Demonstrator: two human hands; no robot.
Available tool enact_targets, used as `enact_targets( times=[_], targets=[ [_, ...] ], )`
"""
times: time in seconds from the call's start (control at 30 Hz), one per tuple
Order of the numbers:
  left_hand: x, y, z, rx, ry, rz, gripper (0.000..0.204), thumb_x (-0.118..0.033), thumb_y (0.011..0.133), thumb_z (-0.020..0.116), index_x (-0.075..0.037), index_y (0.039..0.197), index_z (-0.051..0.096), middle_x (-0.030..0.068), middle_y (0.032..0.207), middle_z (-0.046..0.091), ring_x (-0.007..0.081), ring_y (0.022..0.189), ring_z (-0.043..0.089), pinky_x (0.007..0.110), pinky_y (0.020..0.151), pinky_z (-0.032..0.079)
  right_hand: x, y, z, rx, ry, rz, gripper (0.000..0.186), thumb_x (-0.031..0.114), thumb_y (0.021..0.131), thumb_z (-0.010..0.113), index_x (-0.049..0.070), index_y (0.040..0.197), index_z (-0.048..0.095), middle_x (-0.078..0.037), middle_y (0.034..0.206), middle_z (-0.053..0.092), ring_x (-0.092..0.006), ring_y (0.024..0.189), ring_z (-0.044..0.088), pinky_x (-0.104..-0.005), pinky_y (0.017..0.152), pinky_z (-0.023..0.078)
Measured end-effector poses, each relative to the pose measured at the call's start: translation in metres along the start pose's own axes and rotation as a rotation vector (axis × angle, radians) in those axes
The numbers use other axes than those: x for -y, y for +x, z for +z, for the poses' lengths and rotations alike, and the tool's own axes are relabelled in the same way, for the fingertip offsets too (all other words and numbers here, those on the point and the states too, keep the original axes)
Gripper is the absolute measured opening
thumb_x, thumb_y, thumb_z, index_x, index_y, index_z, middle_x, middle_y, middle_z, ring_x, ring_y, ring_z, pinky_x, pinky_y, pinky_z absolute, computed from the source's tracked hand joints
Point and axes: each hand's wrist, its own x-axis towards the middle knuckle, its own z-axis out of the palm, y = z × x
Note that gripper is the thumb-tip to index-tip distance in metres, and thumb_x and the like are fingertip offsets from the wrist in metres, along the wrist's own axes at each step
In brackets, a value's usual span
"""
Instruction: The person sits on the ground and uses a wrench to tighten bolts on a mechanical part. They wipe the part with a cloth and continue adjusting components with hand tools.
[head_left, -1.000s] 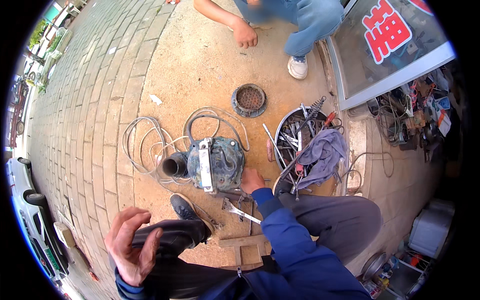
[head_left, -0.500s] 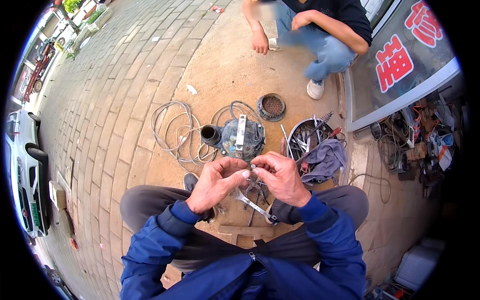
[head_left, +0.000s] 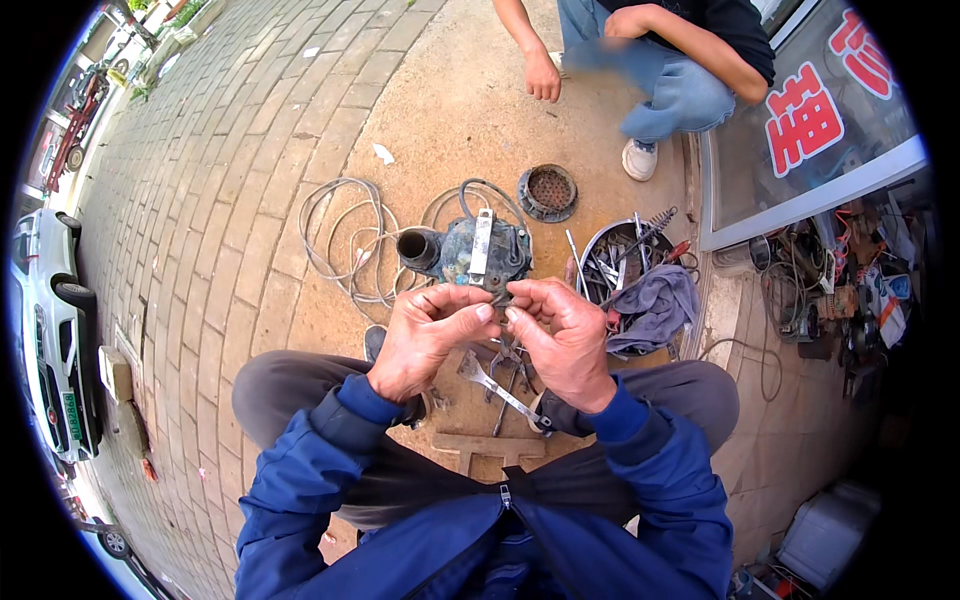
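Observation:
Both my hands meet in front of me, level with the near edge of a dark, worn pump [head_left: 500, 250]. My left hand [head_left: 435, 328] is closed in a pinch, thumb against index finger. Opposite it my right hand [head_left: 563, 335] pinches too, and the fingertips almost touch. Between them is a small metal piece [head_left: 502, 300], too small and covered to tell its kind. The pump has a pale metal handle across its top and a round black outlet on its left. Below my hands lie a wrench [head_left: 505, 395] and other metal tools, partly hidden.
Right of the pump stands a tub of tools with a grey rag [head_left: 655, 310] over its edge. A round strainer [head_left: 548, 193] sits behind, and a coiled cable [head_left: 345, 240] lies left. Another person [head_left: 680, 85] crouches at the far right, beside a glass door [head_left: 800, 130].
My hands have risen slightly, still pinching together. The small piece's round end, visible before, is now mostly covered by fingers. The view has shifted a little; the crouching person appears farther right.

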Motion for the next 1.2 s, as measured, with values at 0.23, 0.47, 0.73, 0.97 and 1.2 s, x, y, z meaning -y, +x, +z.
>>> enact_targets(
  times=[0.23, 0.47, 0.73, 0.97, 1.2],
  targets=[
    [-0.008, -0.003, 0.008, 0.052, 0.119, 0.032, 0.019, -0.002, 0.093, 0.073, 0.005, 0.111, 0.071, 0.0149, 0.1, 0.075, 0.0209, 0.087, 0.074, 0.033, 0.081, 0.061, 0.003, 0.004, -0.007, 0.036, 0.273, 0.246, 0.013, -0.004, 0.094, 0.067, -0.006, 0.107, 0.071, -0.006, 0.097, 0.068, -0.0114, 0.084, 0.07, -0.024, 0.074, 0.058],
    [-0.004, -0.002, 0.007, 0.057, 0.214, 0.088, 0.019, -0.003, 0.096, 0.071, 0.007, 0.111, 0.07, 0.0144, 0.103, 0.076, 0.0185, 0.089, 0.074, 0.031, 0.081, 0.062, 0.0, 0.001, -0.007, 0.041, 0.06, 0.004, 0.017, -0.006, 0.09, 0.07, -0.004, 0.107, 0.072, -0.01, 0.101, 0.07, -0.0163, 0.086, 0.071, -0.0282, 0.074, 0.059],
    [-0.001, -0.005, 0.006, 0.041, 0.195, 0.091, 0.02, -0.003, 0.096, 0.071, 0.006, 0.114, 0.07, 0.0123, 0.102, 0.075, 0.0171, 0.09, 0.074, 0.03, 0.083, 0.06, 0.005, -0.001, -0.008, 0.054, 0.284, 0.128, 0.013, -0.004, 0.091, 0.07, -0.003, 0.104, 0.072, -0.007, 0.099, 0.071, -0.0157, 0.088, 0.071, -0.0266, 0.079, 0.059],
    [-0.012, -0.007, 0.005, 0.169, 0.238, 0.073, 0.02, -0.004, 0.096, 0.071, 0.007, 0.113, 0.071, 0.0113, 0.097, 0.076, 0.0155, 0.089, 0.072, 0.03, 0.084, 0.058, 0.016, 0.008, -0.027, 0.283, 0.517, 0.313, 0.014, -0.003, 0.096, 0.066, -0.008, 0.109, 0.065, -0.012, 0.099, 0.072, -0.0165, 0.091, 0.072, -0.0275, 0.083, 0.06],
    [-0.014, -0.009, 0.006, 0.203, 0.381, 0.05, 0.02, -0.004, 0.096, 0.071, 0.007, 0.112, 0.072, 0.0094, 0.095, 0.076, 0.0132, 0.089, 0.071, 0.029, 0.084, 0.057, 0.018, 0.005, -0.025, 0.343, 0.454, 0.346, 0.01, -0.005, 0.093, 0.066, -0.006, 0.103, 0.069, -0.006, 0.098, 0.07, -0.0136, 0.09, 0.071, -0.0247, 0.075, 0.058]
  ],
)
